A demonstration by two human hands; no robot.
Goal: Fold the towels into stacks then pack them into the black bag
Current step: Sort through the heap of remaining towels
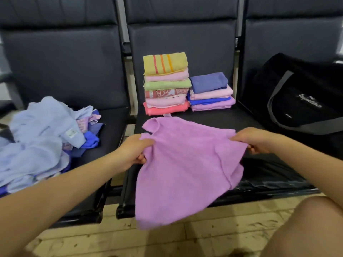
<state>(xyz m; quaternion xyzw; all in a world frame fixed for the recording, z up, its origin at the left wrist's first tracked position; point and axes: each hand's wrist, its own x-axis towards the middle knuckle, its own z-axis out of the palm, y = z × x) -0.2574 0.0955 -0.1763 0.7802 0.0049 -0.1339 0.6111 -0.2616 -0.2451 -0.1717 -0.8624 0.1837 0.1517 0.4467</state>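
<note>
Head view, purple towel (185,164) stretched between left hand (132,152) and right hand (254,139), each grip seemingly pinching an upper corner

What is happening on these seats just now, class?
A person is holding a purple towel spread out over the middle seat, the left hand and right hand each pinching a side of it. Behind it stand two folded stacks: a taller stack topped with a yellow striped towel and a shorter stack topped with a blue one. A heap of unfolded towels lies on the left seat, and the black bag sits on the right seat.
</note>
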